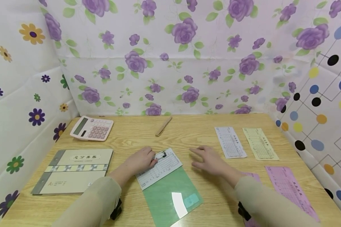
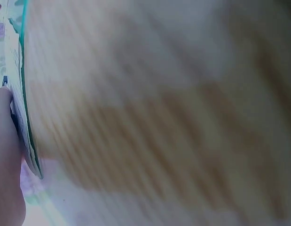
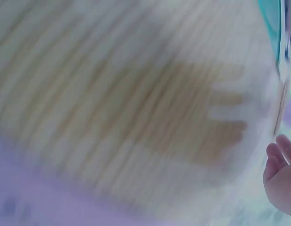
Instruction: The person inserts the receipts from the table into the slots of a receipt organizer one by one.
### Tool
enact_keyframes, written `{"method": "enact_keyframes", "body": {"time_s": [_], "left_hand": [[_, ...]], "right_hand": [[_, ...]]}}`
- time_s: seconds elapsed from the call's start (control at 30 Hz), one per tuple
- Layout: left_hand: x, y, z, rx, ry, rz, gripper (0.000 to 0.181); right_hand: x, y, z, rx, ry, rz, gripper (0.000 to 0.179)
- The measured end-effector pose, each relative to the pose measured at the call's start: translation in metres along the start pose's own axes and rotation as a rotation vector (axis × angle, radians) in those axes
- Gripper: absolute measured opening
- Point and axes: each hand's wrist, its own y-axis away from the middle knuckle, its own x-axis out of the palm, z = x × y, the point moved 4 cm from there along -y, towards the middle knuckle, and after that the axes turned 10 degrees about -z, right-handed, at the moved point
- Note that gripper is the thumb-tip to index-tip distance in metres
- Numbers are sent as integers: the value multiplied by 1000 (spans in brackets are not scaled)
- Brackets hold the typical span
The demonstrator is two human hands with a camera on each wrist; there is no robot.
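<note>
A green clipboard (image 1: 173, 195) lies slanted on the table, a white printed form (image 1: 162, 167) across its top under the metal clip (image 1: 160, 154). My left hand (image 1: 142, 160) grips the clipboard at the clip, thumb on the clip's side and the other fingers curled at the top edge. In the left wrist view that hand (image 2: 8, 155) shows at the left border, against the edge-on board and paper (image 2: 18, 94). To the right of the clipboard, my right hand (image 1: 208, 160) is held over the table, fingers spread and holding nothing; its fingertips (image 3: 281, 141) show in the right wrist view.
A ledger book (image 1: 76, 186) lies at left, with a pink calculator (image 1: 95, 127) behind it. A brown pen (image 1: 163, 126) lies at the back middle. White (image 1: 230, 143), yellow (image 1: 260, 143) and pink forms (image 1: 291, 189) are at right; another pink one (image 1: 253, 176) is partly under my right arm.
</note>
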Motion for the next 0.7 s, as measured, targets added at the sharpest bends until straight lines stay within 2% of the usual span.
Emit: {"method": "enact_keyframes", "body": {"time_s": [0.1, 0.4, 0.57, 0.7], "left_hand": [[1, 0, 0, -4, -5, 4, 28], [2, 2, 2, -21, 15, -3, 31], [1, 2, 1, -22, 20, -7, 33], [2, 2, 2, -38, 34, 4, 33]], "right_hand": [[-12, 6, -20, 47, -21, -17, 56], [-44, 27, -78, 260, -55, -67, 59], [-61, 37, -103, 314, -54, -128, 56], [-69, 44, -116, 372, -36, -141, 57]]}}
